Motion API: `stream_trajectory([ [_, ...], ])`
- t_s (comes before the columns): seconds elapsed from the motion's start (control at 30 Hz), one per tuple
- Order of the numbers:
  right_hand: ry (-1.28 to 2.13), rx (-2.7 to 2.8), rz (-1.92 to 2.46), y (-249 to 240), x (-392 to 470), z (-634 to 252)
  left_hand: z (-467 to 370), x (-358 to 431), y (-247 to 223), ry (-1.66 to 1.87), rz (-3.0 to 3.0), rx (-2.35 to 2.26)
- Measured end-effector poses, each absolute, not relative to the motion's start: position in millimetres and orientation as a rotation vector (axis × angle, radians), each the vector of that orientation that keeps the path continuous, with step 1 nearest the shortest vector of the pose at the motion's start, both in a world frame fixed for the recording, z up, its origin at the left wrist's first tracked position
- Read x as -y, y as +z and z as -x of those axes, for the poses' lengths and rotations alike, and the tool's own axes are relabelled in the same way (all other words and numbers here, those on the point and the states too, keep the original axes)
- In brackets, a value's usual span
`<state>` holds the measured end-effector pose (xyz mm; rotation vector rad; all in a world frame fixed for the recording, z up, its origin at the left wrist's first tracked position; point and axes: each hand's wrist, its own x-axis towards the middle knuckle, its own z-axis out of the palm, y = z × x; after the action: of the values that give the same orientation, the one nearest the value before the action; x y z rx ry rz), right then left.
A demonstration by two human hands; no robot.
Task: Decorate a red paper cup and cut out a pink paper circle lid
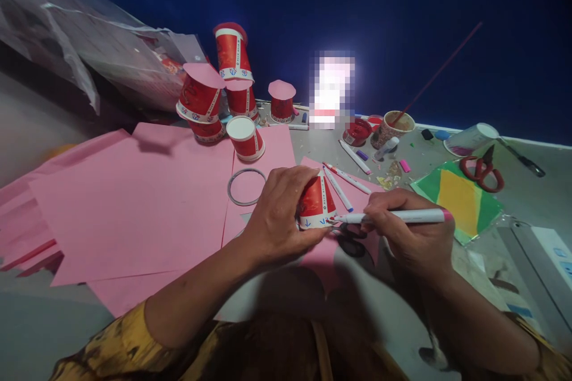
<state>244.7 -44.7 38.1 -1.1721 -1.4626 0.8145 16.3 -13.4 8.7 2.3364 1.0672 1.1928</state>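
My left hand (283, 211) is wrapped round a red paper cup (316, 201) that stands upside down, its white rim at the bottom. Blue arrow-like marks and a bit of red show on that rim. Between the fingers of my right hand (409, 232) is a white marker (409, 216) with a pink end, and its tip touches the rim. A blue-tipped marker (338, 189) and a red-tipped marker (347, 178) lie just behind the cup. Black scissors (351, 241) lie partly hidden beside it.
Pink paper sheets (147, 208) cover the left side. Stacked red cups (201, 98), a white-topped cup (245, 138) and a tape ring (246, 187) stand or lie behind my left hand. Red paint (357, 131), a brush cup (393, 129) and red-handled scissors (482, 174) are at the right.
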Motion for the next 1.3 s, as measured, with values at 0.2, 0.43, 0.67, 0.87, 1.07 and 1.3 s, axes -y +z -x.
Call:
stream_trajectory([
  [0.2, 0.828, 1.516, 1.203, 37.6, 45.7, -240.0, -16.9, 14.7, 7.1, 1.192, -2.329, -1.08],
  [0.43, 0.791, 1.574, 1.216, 44.4, 45.1, -235.5, -16.7, 14.2, 8.6, 1.147, -2.364, -1.067],
  [0.67, 0.782, 1.622, 1.221, 47.4, 44.2, -234.7, -17.0, 14.5, 8.9, 1.149, -2.368, -1.074],
  [0.87, 0.792, 1.605, 1.214, 43.0, 46.6, -239.9, -16.8, 14.4, 7.4, 1.152, -2.361, -1.087],
  [1.07, 0.756, 1.532, 1.258, 36.2, 47.7, -243.2, -17.2, 13.6, 8.1, 1.171, -2.37, -1.063],
  [1.3, 0.77, 1.524, 1.277, 39.8, 46.8, -240.5, -17.4, 14.0, 7.6, 1.172, -2.359, -1.059],
])
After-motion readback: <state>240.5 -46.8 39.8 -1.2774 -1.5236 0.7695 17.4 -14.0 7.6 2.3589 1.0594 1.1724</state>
